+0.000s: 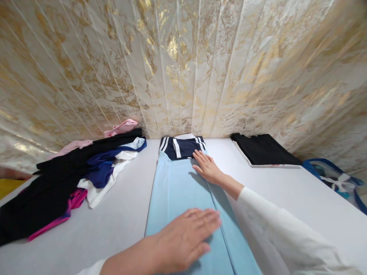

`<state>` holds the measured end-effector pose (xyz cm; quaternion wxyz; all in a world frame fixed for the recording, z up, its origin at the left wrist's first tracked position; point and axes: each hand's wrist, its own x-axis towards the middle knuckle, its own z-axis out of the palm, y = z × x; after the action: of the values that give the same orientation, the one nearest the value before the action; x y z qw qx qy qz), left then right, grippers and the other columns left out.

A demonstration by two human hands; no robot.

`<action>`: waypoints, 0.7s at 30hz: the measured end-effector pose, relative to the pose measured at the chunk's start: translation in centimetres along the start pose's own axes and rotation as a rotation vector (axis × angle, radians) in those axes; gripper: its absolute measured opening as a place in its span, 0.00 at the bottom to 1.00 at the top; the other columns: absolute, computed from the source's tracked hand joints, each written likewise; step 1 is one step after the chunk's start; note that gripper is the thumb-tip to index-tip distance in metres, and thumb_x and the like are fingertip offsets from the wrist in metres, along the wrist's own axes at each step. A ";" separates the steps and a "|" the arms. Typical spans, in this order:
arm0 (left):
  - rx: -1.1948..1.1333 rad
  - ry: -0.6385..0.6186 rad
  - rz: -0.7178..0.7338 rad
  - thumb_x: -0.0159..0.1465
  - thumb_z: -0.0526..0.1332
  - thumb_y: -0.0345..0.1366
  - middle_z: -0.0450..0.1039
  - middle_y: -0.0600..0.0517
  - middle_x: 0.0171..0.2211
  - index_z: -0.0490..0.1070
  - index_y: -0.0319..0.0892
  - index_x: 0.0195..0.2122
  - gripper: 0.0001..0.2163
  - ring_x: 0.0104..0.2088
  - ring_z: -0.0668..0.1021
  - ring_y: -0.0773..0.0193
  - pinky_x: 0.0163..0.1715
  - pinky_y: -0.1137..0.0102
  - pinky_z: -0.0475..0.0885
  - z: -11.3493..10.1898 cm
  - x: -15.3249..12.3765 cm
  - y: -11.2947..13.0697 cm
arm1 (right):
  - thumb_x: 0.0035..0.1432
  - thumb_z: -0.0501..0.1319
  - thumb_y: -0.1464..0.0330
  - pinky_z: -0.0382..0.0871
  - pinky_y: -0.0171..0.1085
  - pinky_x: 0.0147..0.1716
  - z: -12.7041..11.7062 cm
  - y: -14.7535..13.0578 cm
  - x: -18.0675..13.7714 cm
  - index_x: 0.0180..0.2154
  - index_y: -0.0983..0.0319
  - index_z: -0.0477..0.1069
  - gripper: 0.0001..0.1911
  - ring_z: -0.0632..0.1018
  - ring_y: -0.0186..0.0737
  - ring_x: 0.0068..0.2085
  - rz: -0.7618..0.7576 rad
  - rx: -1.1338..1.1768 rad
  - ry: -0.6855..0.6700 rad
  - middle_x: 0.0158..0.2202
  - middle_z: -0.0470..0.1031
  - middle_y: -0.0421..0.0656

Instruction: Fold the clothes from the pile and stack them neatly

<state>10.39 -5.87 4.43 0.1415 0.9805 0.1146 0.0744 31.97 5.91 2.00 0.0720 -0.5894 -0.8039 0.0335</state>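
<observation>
A long light blue garment [177,191] lies folded lengthwise down the middle of the white table [120,217], with a navy waistband with white stripes [183,147] at its far end. My left hand [186,238] rests flat on the near part of the blue cloth, fingers stretched out and together. My right hand [208,168] lies flat farther up, fingertips touching the navy band's lower edge. Both hands hold nothing.
A loose heap of clothes [71,172] in black, navy, white and pink covers the table's left side. A folded black garment [265,149] sits at the back right. A blue bag [335,177] stands off the right edge. A marbled gold wall [183,68] is behind.
</observation>
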 end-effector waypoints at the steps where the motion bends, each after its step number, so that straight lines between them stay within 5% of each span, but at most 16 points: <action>1: 0.044 0.040 -0.127 0.73 0.45 0.39 0.48 0.48 0.68 0.47 0.40 0.68 0.23 0.67 0.54 0.63 0.64 0.64 0.53 -0.5 -1.2 -0.6 | 0.69 0.43 0.58 0.43 0.44 0.65 0.0 -0.7 -2.0 0.67 0.66 0.47 0.31 0.46 0.42 0.69 -0.014 0.007 0.004 0.70 0.41 0.47; 5: 0.250 0.189 -0.444 0.72 0.45 0.36 0.44 0.45 0.69 0.42 0.40 0.69 0.25 0.67 0.54 0.56 0.62 0.59 0.55 -0.1 -6.5 -2.1 | 0.69 0.44 0.56 0.50 0.46 0.64 1.2 -3.3 -11.5 0.67 0.61 0.47 0.31 0.48 0.42 0.69 -0.085 0.051 0.081 0.69 0.45 0.45; 9: 0.308 0.173 -0.464 0.72 0.47 0.42 0.44 0.45 0.69 0.37 0.40 0.69 0.28 0.66 0.54 0.57 0.62 0.61 0.56 2.1 -9.1 -0.7 | 0.68 0.49 0.57 0.56 0.50 0.62 2.6 -4.7 -17.5 0.68 0.58 0.40 0.33 0.49 0.46 0.69 -0.129 -0.004 0.170 0.70 0.45 0.45; 16: 0.271 0.141 -0.459 0.71 0.50 0.43 0.48 0.46 0.68 0.42 0.43 0.69 0.28 0.66 0.57 0.56 0.60 0.60 0.58 2.7 -9.1 -0.2 | 0.68 0.48 0.59 0.58 0.51 0.61 1.6 -4.4 -17.7 0.68 0.58 0.43 0.31 0.53 0.46 0.68 -0.120 0.066 0.122 0.68 0.50 0.47; 21: 0.069 0.192 -0.360 0.67 0.55 0.31 0.60 0.48 0.63 0.62 0.45 0.58 0.18 0.63 0.61 0.56 0.59 0.59 0.59 1.0 -5.8 2.1 | 0.69 0.46 0.65 0.61 0.46 0.60 -0.5 -2.3 -15.4 0.63 0.60 0.57 0.23 0.58 0.43 0.66 -0.167 0.194 0.086 0.66 0.57 0.48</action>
<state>5.36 -9.48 3.44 0.1072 0.9368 0.3036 0.1369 34.38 -9.49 1.62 0.1655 -0.5114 -0.8395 0.0799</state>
